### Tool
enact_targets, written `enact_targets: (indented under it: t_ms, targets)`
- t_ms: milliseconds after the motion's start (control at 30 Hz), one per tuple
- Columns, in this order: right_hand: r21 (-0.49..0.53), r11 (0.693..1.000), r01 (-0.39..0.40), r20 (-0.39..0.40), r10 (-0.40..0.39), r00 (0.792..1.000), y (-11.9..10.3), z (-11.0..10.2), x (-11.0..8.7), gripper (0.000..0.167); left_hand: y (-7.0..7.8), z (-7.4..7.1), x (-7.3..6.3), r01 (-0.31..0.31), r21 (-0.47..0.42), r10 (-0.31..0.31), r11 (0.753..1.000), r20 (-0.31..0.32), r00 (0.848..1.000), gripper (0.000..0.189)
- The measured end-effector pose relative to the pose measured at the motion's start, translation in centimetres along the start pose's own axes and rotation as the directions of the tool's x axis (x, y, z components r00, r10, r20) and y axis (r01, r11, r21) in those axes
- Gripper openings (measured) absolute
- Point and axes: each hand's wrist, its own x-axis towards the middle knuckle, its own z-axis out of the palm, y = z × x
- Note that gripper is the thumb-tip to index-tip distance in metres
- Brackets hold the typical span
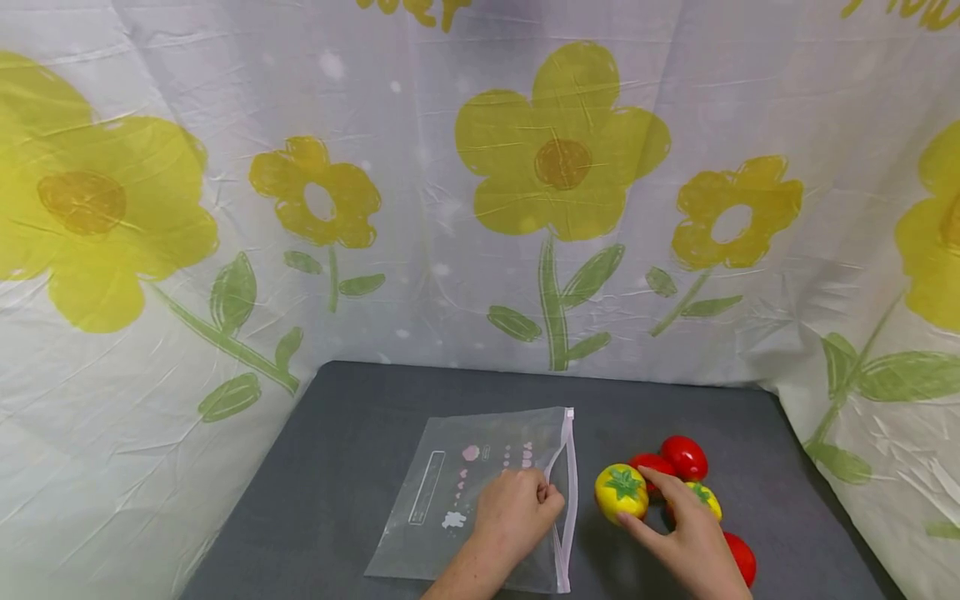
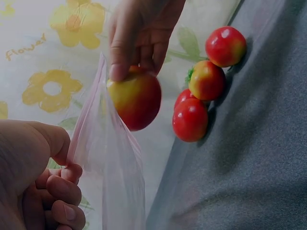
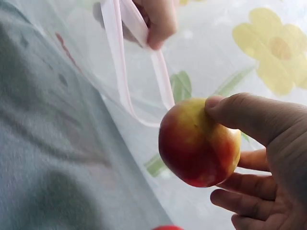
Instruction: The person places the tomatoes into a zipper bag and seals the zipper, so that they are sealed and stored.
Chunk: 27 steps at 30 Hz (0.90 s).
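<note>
A clear zip bag (image 1: 442,500) with pink print lies on the dark tabletop, its pink-edged mouth facing right and parted. My left hand (image 1: 513,512) pinches one lip of that mouth, lifting it, as the left wrist view shows. To the right, my right hand (image 1: 693,542) holds a yellow-and-red tomato (image 1: 622,492) with a green star-shaped top between thumb and fingers. In the right wrist view the tomato (image 3: 196,143) appears just outside the bag's pink-edged opening (image 3: 120,62). Its underside is red, blending into yellow.
More tomatoes sit right of the bag: a red one (image 1: 684,457) at the back, another red one (image 1: 651,467) partly hidden, a yellow one (image 1: 707,500) behind my right hand, and a red one (image 1: 741,558) nearer. A flower-printed cloth (image 1: 420,292) surrounds the dark table (image 1: 300,500).
</note>
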Motion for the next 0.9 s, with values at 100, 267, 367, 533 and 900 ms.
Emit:
enact_targets:
  t_ms: [100, 267, 367, 533, 900]
  targets:
    - [0.044, 0.999, -0.005, -0.005, 0.005, 1.000, -0.6, 0.5, 0.2, 0.079, 0.1, 0.0, 0.0, 0.007, -0.008, -0.007, 1.000, 0.014, 1.000, 0.035]
    - [0.122, 0.992, 0.030, -0.025, -0.027, 0.999, -1.4, 1.5, 0.6, 0.074, 0.1, -0.1, 0.0, 0.016, -0.025, -0.015, 1.000, 0.039, 0.999, 0.036]
    - [0.155, 0.986, 0.060, -0.033, -0.055, 0.998, -1.6, 2.0, 0.7, 0.071, 0.0, -0.1, 0.0, 0.010, -0.025, -0.009, 1.000, 0.043, 0.999, 0.036]
    - [0.176, 0.981, 0.076, -0.030, -0.072, 0.997, -2.0, 2.6, 1.1, 0.069, 0.0, -0.2, 0.0, 0.006, -0.022, -0.005, 1.000, 0.044, 0.999, 0.036]
    - [0.208, 0.962, 0.177, -0.048, -0.171, 0.984, -2.0, 4.4, 2.0, 0.062, -0.1, -0.1, 0.0, -0.024, -0.012, 0.024, 1.000, 0.035, 0.999, 0.029]
